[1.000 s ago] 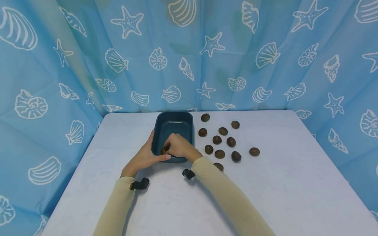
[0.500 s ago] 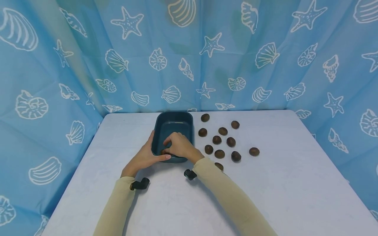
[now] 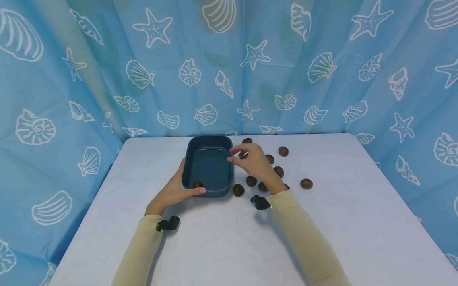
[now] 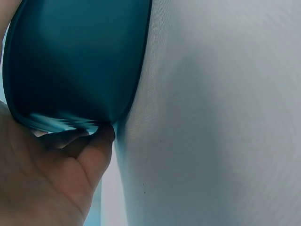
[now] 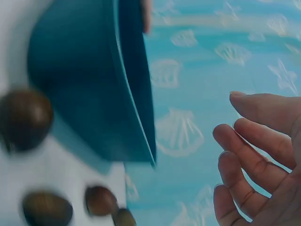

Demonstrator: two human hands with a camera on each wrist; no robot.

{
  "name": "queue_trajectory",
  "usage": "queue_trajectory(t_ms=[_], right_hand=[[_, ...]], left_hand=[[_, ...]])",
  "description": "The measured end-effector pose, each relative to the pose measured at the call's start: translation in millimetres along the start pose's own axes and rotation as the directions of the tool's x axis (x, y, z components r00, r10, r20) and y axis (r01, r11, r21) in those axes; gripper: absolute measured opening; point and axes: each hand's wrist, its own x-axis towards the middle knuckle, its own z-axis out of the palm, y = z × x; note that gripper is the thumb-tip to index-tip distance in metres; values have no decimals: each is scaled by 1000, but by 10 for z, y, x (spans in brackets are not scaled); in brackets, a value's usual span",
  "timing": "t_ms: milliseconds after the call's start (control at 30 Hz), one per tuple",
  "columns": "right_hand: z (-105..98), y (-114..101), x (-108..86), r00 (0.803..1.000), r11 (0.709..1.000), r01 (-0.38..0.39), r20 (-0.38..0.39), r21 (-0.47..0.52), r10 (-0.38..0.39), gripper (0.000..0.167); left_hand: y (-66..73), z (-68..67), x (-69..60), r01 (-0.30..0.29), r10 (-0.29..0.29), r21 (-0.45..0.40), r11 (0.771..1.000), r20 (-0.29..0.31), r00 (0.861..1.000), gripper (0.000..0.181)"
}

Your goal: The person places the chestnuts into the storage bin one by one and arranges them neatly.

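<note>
A dark teal rectangular dish (image 3: 211, 169) stands toward the back of the table, left of centre. My left hand (image 3: 175, 188) holds its near left corner, thumb along the near rim and fingers against the left wall. One brown chestnut (image 3: 197, 185) lies inside, close to that thumb. Over the dish's right rim hovers my right hand (image 3: 252, 159), thumb and fingers apart; the right wrist view shows nothing between its fingers (image 5: 249, 179). Several more chestnuts lie right of the dish, one (image 3: 238, 190) close to its near right corner. Some are partly hidden by the right hand and forearm.
A white cloth covers the table (image 3: 200, 246). A blue curtain (image 3: 229, 79) with shell and starfish prints hangs behind it and at both sides. One chestnut (image 3: 306, 183) lies farther right than the others.
My right hand has lifted out of the dish and moved right and away from me, its fingers parting from the chestnut left inside. The left hand keeps its place on the dish.
</note>
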Motion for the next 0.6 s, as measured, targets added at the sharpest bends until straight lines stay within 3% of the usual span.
queue_trajectory(t_ms=[300, 467, 600], right_hand=[[-559, 374, -253, 975, 989, -146, -165, 9, 145, 30], [-670, 578, -361, 951, 971, -238, -204, -13, 231, 34], [-694, 684, -394, 944, 965, -261, -219, -34, 248, 35]], left_hand=[[-24, 28, 1, -6, 6, -6, 1000, 1, 1000, 127], [-12, 27, -15, 22, -22, 7, 1000, 7, 1000, 128], [-8, 14, -9, 29, -29, 22, 999, 0, 1000, 128]])
